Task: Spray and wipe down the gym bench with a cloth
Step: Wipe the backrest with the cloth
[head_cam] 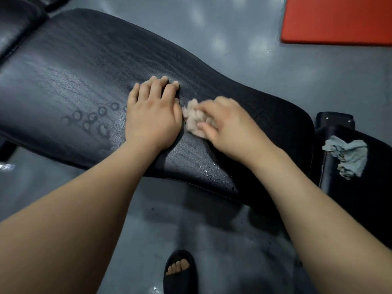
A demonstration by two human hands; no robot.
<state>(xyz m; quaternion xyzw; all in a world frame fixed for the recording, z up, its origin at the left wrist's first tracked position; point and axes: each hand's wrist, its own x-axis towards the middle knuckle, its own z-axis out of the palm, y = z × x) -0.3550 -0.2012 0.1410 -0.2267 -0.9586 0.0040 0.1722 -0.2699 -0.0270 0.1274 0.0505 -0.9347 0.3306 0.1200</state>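
The black padded gym bench (80, 66) runs from upper left to lower right, its surface wet with droplets and streaks. My left hand (151, 114) lies flat on the pad with fingers spread. Just to its right, my right hand (230, 126) grips a crumpled pinkish cloth (194, 118) and holds it against the pad. The right hand is slightly blurred. No spray bottle is in view.
A second, light blue-grey cloth (347, 158) lies crumpled on the smaller black seat pad (377, 187) at the right. An orange-red mat (339, 18) lies on the grey floor at top right. A foot in a black slipper (179, 270) stands below the bench.
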